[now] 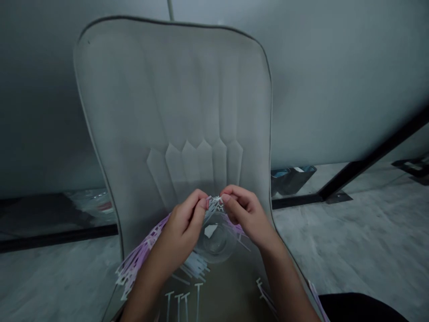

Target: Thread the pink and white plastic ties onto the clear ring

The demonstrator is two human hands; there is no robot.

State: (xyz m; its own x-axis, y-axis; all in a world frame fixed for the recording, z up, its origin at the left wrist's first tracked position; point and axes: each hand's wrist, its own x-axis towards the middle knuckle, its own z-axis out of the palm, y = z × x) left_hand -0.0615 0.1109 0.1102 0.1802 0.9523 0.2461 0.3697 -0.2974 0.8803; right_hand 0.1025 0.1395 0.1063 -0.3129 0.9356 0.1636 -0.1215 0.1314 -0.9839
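My left hand (187, 217) is closed in a pinch, and a small pale purple tip of a thin stick shows at its fingertips. Facing it, my right hand (246, 212) pinches too; what lies between its fingers is too small to make out. White sticks with forked ends (217, 204) stand between the two hands. Below them, a clear round plastic bowl (216, 250) holds a white scrap (210, 230). Purple sticks with white ends (144, 252) lie in a bundle beside my left forearm, which partly hides them. Loose white sticks (196, 267) lie near the bowl.
Everything rests on the seat of a grey padded chair (174, 103). Several T-ended white sticks (197, 295) lie at the front, others (264, 293) by my right forearm. Behind are a dark open box (293, 179), a clear plastic bag (92, 203) and a black metal bar (368, 156).
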